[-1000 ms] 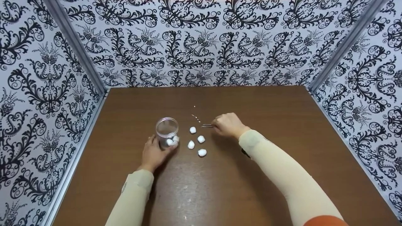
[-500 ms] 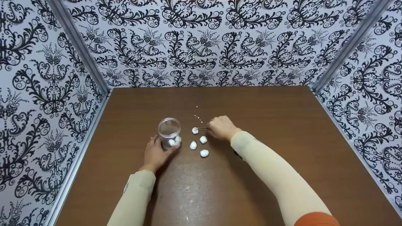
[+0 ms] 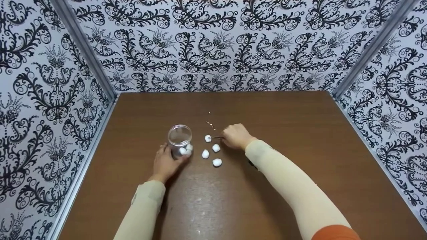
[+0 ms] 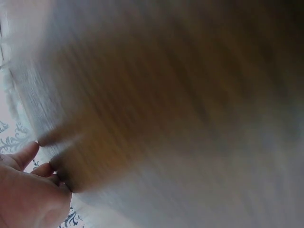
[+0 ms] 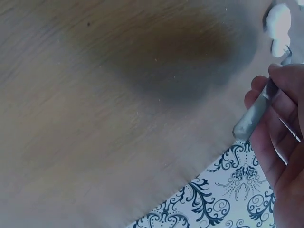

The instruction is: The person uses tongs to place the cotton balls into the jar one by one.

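Note:
In the head view, my left hand grips the lower part of a clear jar, which has a few cotton balls at its bottom. My right hand pinches metal tweezers whose tips are on the farthest cotton ball. Nearer to me lie other cotton balls on the table, between the two hands. The right wrist view has the tweezers between thumb and fingers, their wide end pointing back from the white cotton. Only the left hand's fingers show in the left wrist view.
Beyond the farthest cotton ball, a short line of tiny white bits marks the brown table. Patterned black-and-white walls enclose the table at the back and both sides.
My right hand has moved slightly left and toward me, bringing the tweezer tips from beside the farthest cotton ball onto it. The left hand and jar have stayed in place.

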Tool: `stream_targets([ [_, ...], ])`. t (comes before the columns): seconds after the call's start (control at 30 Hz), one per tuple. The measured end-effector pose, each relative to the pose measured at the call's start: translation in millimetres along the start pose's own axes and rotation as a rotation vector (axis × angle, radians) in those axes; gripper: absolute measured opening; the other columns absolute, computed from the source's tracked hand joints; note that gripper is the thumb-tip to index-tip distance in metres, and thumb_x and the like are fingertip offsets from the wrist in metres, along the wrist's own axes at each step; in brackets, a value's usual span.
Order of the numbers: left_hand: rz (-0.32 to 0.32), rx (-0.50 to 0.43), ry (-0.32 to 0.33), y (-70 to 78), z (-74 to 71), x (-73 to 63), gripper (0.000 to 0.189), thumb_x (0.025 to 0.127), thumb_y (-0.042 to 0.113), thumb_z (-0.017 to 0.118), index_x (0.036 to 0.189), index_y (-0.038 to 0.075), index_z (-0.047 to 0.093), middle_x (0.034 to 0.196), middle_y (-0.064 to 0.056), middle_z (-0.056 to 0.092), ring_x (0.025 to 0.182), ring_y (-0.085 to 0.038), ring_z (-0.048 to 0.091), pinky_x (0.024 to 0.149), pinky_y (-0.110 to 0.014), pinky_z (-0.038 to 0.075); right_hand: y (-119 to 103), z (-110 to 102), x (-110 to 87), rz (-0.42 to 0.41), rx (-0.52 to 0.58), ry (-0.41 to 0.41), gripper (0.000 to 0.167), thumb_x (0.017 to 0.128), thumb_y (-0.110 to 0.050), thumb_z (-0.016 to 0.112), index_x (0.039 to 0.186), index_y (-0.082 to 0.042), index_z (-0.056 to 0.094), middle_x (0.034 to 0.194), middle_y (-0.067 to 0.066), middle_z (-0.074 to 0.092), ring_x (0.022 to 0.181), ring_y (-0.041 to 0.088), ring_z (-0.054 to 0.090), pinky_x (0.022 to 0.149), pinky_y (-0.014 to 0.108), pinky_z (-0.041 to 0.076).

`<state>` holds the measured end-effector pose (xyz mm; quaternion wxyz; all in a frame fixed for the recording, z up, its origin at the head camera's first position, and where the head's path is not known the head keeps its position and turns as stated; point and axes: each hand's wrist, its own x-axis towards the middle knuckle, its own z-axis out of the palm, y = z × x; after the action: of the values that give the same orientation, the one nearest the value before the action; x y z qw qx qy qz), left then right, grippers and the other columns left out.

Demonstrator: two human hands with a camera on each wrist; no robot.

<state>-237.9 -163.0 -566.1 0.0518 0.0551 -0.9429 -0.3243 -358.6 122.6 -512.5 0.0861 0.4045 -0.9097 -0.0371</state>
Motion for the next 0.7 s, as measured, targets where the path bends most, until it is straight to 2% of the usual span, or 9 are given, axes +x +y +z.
stream_targets([
  [0.27,0.019,-0.001,0.008,1.0,-0.6,-0.1,0.089,0.083,0.054,0.074,0.139,-0.01,0.048,0.15,-0.031,0.036,0.14,-0.05,0.029,0.114,-0.058,0.024,-1,-1,-1.0,-0.008,-0.028,0.081,0.02,0.085,-0.022,0.075,0.069,-0.013,0.066,0.066,0.002,0.066,0.055,0.023,0.061,0.05,0.044,0.051],
  [0.5,0.018,-0.004,0.005,1.5,-1.9,-0.1,0.09,0.084,0.054,0.074,0.141,-0.009,0.047,0.151,-0.031,0.035,0.14,-0.05,0.028,0.114,-0.057,0.023,6,-13,-11.1,-0.028,-0.013,0.126,0.016,0.084,-0.021,0.078,0.072,-0.013,0.069,0.067,0.001,0.067,0.055,0.023,0.061,0.048,0.046,0.05],
  [0.7,0.024,-0.015,0.014,-1.3,-0.6,0.5,0.091,0.083,0.055,0.074,0.142,-0.008,0.046,0.15,-0.032,0.036,0.141,-0.049,0.028,0.114,-0.057,0.024,15,-25,-24.8,-0.066,0.015,0.15,0.01,0.084,-0.016,0.073,0.075,-0.013,0.071,0.07,-0.001,0.067,0.055,0.02,0.06,0.049,0.045,0.05],
])
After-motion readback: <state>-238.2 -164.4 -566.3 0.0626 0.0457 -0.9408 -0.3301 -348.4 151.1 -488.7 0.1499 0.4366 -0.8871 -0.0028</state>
